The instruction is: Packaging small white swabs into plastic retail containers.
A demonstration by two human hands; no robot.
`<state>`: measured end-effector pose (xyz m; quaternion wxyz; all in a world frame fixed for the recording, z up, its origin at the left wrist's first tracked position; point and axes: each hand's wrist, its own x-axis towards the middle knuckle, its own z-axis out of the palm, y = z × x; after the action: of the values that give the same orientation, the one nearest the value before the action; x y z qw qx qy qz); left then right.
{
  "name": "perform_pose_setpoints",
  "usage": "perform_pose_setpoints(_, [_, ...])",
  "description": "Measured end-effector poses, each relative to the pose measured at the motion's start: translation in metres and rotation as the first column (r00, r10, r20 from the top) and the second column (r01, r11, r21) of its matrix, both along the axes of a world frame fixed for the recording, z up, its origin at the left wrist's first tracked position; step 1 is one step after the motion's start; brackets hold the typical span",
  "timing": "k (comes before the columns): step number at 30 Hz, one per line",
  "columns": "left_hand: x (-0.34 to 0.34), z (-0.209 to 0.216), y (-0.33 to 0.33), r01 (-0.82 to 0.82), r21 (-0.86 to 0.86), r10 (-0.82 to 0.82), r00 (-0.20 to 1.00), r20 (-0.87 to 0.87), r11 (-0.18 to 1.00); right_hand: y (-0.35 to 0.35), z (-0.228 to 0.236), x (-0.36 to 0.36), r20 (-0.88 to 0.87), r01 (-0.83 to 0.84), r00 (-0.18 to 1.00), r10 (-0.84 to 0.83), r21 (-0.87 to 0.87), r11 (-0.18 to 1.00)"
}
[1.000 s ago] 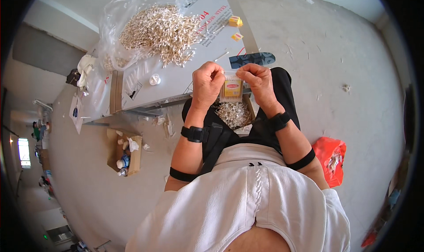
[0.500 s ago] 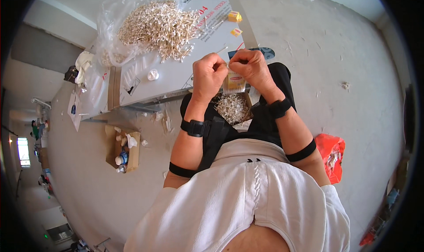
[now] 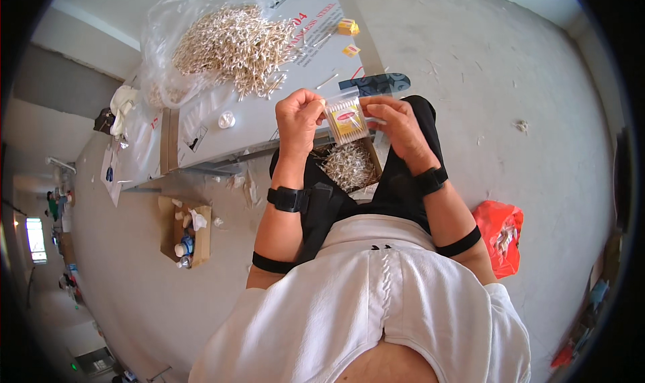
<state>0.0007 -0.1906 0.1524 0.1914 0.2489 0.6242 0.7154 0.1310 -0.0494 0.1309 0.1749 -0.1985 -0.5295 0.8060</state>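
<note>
A small clear plastic bag of cotton swabs [image 3: 347,122] with a yellow label hangs upright between my hands, over my lap. My left hand [image 3: 299,117] pinches its upper left corner. At the upper right edge, my right hand [image 3: 398,131] has its fingers closed on the plastic, the other fingers loosely bent. Below the bag, an open box of loose cotton swabs [image 3: 349,166] sits between my thighs. Part of that box is hidden by the bag.
The table [image 3: 232,138] bears a large clear bag with a heap of cotton swabs [image 3: 232,50], a small white round container [image 3: 226,119] and yellow cards [image 3: 348,27]. A cardboard box [image 3: 195,238] stands on the floor at left, a red bag [image 3: 499,238] at right.
Both hands were closed together at the bag's top. They have moved apart, the left one leftward, and the bag now shows its labelled front. The right fingers have loosened somewhat.
</note>
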Motion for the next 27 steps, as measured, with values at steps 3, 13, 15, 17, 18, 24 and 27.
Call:
perform_pose_setpoints(3, [0.004,-0.003,0.002,-0.015,0.019,0.015,1.0,0.013,1.0,-0.015,0.003,-0.005,0.056,-0.01,0.998,0.019,-0.145,0.989])
perform_pose_setpoints(13, [0.014,0.001,0.009,0.006,0.034,-0.006,1.0,-0.014,0.999,-0.032,0.009,-0.019,0.087,0.17,0.984,-0.153,-0.261,0.95])
perform_pose_setpoints(15, [0.016,0.003,0.01,0.007,0.028,-0.006,0.999,-0.037,1.0,-0.034,0.009,-0.02,0.026,0.207,0.978,-0.209,-0.302,0.931])
perform_pose_setpoints(17, [0.016,0.003,0.01,0.012,0.031,-0.011,0.999,-0.032,0.999,-0.035,0.01,-0.02,0.013,0.219,0.974,-0.226,-0.312,0.925])
perform_pose_setpoints(18, [0.016,0.003,0.01,0.018,0.036,-0.017,0.999,-0.029,0.999,-0.035,0.01,-0.02,-0.002,0.232,0.97,-0.245,-0.321,0.918])
perform_pose_setpoints(24, [0.016,-0.002,0.011,0.031,0.026,-0.03,0.998,-0.052,0.999,-0.032,-0.009,-0.024,-0.073,0.23,0.963,-0.259,-0.278,0.933])
perform_pose_setpoints(27, [0.017,0.001,0.011,0.026,0.001,-0.026,0.997,-0.066,1.0,-0.034,-0.007,-0.024,-0.068,0.24,0.96,-0.272,-0.302,0.922])
